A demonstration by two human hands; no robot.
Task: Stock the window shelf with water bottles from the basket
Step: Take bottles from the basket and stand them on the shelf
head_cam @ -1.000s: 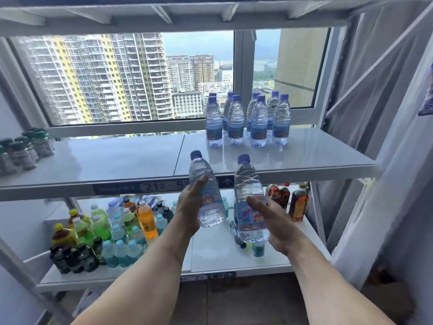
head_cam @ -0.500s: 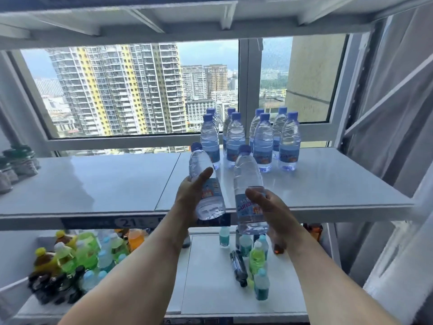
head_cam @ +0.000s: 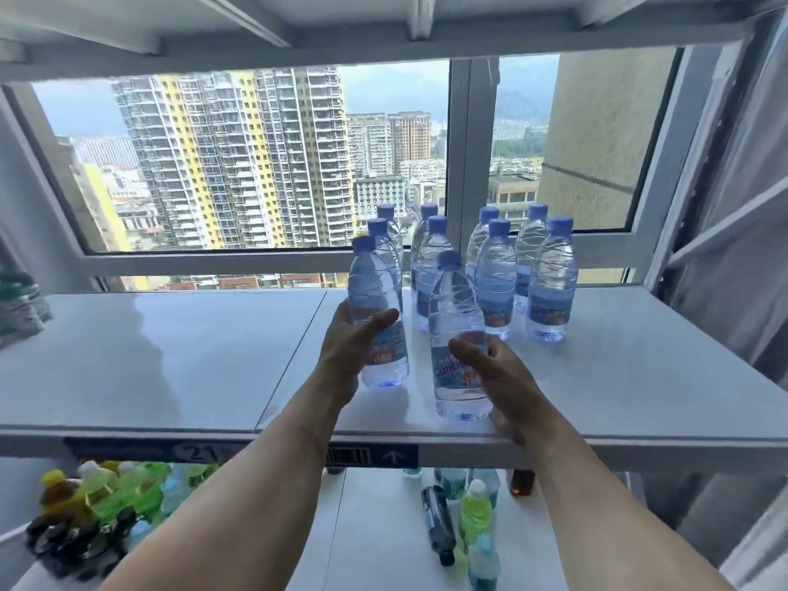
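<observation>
The person's left hand (head_cam: 347, 347) grips a water bottle (head_cam: 377, 317) around its labelled middle, thumb across the front and fingers behind, with the bottle tilted slightly and its base at or just above the white window shelf (head_cam: 170, 356); whether it touches the surface cannot be told. The right hand (head_cam: 494, 373) curls around a second water bottle (head_cam: 456, 334) from the right side, thumb over the blue label, and this bottle stands upright on the shelf near its front edge. Both bottles are clear, with blue caps. Just behind them stands a group of eight matching bottles (head_cam: 496, 275), arranged in short rows close to the window frame (head_cam: 462, 164), through which tall apartment towers show. At the far left of the shelf a few green-lidded jars (head_cam: 19, 300) are partly visible and blurred. A label strip with a barcode and an arrow (head_cam: 366, 456) runs along the shelf's front edge. On the lower shelf (head_cam: 383, 548), colourful drink bottles (head_cam: 106, 496) cluster at the left, and a dark bottle (head_cam: 437, 524) lies on its side beside several green ones.
</observation>
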